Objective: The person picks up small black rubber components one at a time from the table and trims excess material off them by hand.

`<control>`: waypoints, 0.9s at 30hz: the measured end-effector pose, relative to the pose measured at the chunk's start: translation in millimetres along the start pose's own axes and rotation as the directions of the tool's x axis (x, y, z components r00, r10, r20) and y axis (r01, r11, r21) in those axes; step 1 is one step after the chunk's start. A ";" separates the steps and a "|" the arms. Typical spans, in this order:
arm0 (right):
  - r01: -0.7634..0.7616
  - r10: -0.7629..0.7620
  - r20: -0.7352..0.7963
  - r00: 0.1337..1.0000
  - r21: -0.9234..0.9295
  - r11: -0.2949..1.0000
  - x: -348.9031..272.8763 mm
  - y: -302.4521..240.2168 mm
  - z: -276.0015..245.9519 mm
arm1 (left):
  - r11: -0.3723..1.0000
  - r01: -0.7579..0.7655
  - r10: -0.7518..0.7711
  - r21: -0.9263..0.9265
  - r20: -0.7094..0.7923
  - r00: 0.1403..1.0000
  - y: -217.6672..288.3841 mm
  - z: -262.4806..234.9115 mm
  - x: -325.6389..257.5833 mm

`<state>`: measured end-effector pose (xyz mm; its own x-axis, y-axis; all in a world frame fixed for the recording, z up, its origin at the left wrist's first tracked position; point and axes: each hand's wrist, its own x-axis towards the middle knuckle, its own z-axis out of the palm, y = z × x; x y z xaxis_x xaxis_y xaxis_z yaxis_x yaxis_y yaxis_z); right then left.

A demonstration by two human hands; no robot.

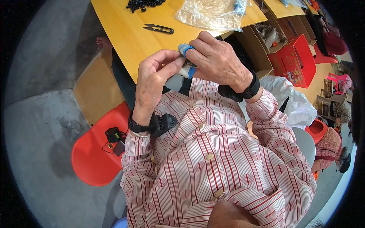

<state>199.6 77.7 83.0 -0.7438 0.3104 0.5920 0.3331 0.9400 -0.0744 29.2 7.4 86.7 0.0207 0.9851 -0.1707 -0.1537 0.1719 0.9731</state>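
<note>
My left hand (153, 78) and my right hand (217, 60) meet in front of me at the table's near edge. The left thumb and index finger are pinched together. Blue tape (184, 48) wraps my right index finger, and a white and blue wrap (187, 71) covers the right thumb tip. Both sets of fingertips close around something small and dark, mostly hidden, whose kind I cannot make out. Beyond the hands, a pair of black thread snips (159, 28) lies on the yellow table (125, 34). Small black ring-like parts (143, 4) are heaped at its far side.
A clear plastic bag (209, 16) lies on the table's right part. To the right stand cardboard boxes (262, 53), a red box (292, 62) and a white plastic bag (292, 98). A red chair (91, 159) at left carries small black devices (113, 135). People sit far right.
</note>
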 end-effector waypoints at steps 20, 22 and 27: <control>-0.029 0.040 -0.071 0.997 0.141 0.990 -2.8 -0.9 -0.1 | 0.947 0.061 -0.035 -0.317 0.088 0.996 -6.4 -6.4 -1.5; -0.023 0.032 -0.073 0.997 0.128 0.991 -3.1 -1.0 0.2 | 0.956 0.065 -0.043 -0.288 0.082 0.996 -5.7 -6.7 -3.3; -0.009 0.020 -0.086 0.996 0.124 0.992 -7.4 1.5 3.6 | 0.978 0.120 -0.105 -0.169 0.097 0.990 6.1 -8.6 -6.2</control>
<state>203.5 77.4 75.6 -0.6845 0.3156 0.6571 0.2656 0.9474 -0.1784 19.6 2.2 92.4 0.1325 0.9576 -0.2558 -0.3152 0.2854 0.9051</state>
